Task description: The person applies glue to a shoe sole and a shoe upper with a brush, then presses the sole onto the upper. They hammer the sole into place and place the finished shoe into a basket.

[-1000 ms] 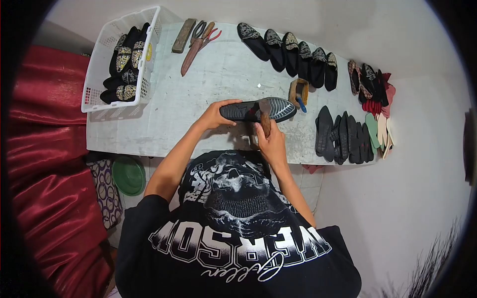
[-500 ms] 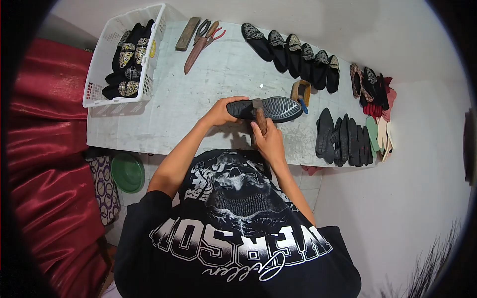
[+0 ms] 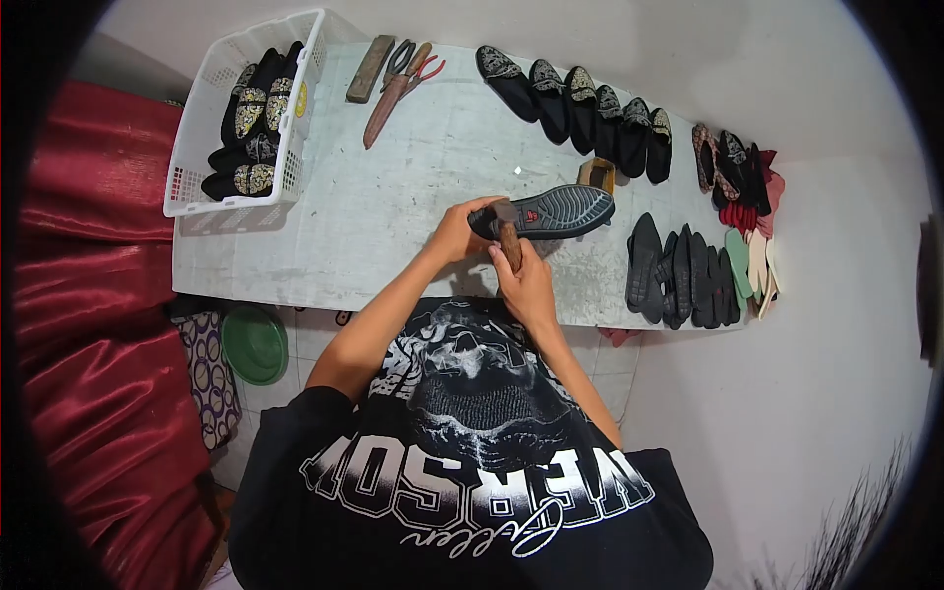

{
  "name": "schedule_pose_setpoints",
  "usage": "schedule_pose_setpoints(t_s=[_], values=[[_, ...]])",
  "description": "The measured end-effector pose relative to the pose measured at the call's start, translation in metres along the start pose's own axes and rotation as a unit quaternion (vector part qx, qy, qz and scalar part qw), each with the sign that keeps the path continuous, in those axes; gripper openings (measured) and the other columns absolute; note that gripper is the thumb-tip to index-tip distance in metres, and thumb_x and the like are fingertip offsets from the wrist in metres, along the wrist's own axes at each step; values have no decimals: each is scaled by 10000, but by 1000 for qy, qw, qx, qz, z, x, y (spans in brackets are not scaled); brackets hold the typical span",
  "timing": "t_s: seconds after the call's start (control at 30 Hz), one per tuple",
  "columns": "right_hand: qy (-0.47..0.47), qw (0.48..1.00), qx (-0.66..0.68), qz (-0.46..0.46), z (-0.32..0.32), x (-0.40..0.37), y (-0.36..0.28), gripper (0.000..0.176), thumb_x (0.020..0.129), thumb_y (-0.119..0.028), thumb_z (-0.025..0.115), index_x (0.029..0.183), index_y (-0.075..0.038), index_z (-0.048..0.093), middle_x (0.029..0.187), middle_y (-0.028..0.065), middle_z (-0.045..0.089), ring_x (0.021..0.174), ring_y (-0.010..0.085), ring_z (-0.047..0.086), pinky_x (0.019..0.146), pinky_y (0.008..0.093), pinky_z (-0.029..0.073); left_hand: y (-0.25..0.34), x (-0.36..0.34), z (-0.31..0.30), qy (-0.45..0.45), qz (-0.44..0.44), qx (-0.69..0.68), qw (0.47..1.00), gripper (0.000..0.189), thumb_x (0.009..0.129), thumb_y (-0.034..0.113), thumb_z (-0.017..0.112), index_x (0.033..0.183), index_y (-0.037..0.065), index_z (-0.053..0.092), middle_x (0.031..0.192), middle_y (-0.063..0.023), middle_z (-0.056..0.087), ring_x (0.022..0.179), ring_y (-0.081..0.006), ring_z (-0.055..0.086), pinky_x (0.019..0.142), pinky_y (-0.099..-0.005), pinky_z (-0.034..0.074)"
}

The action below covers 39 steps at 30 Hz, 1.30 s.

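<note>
A black shoe (image 3: 572, 211) is held over the table with its ribbed sole facing up and its toe to the right. My left hand (image 3: 459, 230) grips it at the heel end, fingers wrapped round the edge. My right hand (image 3: 526, 281) is closed on the wooden handle of a hammer (image 3: 509, 241). The hammer's metal head overlaps the sole near the heel. A small red mark shows on the sole just right of the hammer head.
On the white table (image 3: 324, 246) are several finished shoes (image 3: 556, 103) along the back, black soles (image 3: 678, 275) at the right, a small box (image 3: 597, 175), pliers and a sheathed knife (image 3: 388, 108), and a sharpening block (image 3: 371, 69). A white basket (image 3: 295, 162) of shoes stands left.
The shoe has shifted right with my left hand, its toe tilting up. The hammer head now lies nearer the heel, and the red mark on the sole has come into sight.
</note>
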State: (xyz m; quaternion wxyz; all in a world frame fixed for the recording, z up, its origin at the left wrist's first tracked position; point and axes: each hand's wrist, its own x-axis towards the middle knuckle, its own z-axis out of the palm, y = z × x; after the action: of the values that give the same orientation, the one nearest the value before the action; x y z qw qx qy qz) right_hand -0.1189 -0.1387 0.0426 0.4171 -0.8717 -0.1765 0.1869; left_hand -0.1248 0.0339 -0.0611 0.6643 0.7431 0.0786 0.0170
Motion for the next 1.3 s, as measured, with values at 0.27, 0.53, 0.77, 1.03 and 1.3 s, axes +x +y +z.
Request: schedule_pose_setpoints(t_s=[0.27, 0.53, 0.77, 1.03, 1.3], values=[[26, 995, 88, -42, 5, -7, 7, 289, 1011, -274, 685, 1014, 12, 640, 708, 220, 617, 596, 304, 619, 585, 395, 456, 2, 2, 11, 7, 7, -14, 1000, 775, 651, 28, 892, 1386, 114, 659, 1245, -99, 751, 1098, -160, 690, 989, -325, 531], [12, 999, 26, -31, 4, -9, 5, 305, 998, -270, 686, 1032, 27, 630, 715, 270, 648, 650, 460, 660, 585, 453, 492, 3, 2, 16, 9, -23, -77, 997, 760, 663, -12, 875, 1382, 105, 661, 1233, -78, 750, 1070, -112, 659, 962, -301, 527], [8, 997, 41, -57, -5, -13, 6, 305, 992, -244, 687, 1099, 37, 633, 781, 301, 678, 793, 516, 680, 636, 498, 524, 13, 0, 15, 17, 2, -19, 1000, 792, 652, -30, 875, 1400, 112, 655, 1262, -77, 741, 1081, -131, 661, 976, -304, 529], [-11, 999, -11, -47, -14, -13, 15, 298, 995, -254, 692, 972, 27, 595, 721, 270, 649, 704, 479, 668, 590, 477, 491, 18, -4, 13, 5, -32, -24, 999, 807, 649, -30, 869, 1408, 141, 653, 1260, -102, 742, 1087, -160, 685, 993, -318, 531], [0, 1000, -22, -22, -18, -17, 12, 312, 985, -256, 702, 926, 23, 573, 670, 292, 614, 698, 512, 651, 571, 485, 481, 19, -6, 11, 9, -19, -15, 1000, 787, 662, 49, 876, 1410, 153, 653, 1194, -114, 768, 1044, -170, 711, 960, -341, 558]])
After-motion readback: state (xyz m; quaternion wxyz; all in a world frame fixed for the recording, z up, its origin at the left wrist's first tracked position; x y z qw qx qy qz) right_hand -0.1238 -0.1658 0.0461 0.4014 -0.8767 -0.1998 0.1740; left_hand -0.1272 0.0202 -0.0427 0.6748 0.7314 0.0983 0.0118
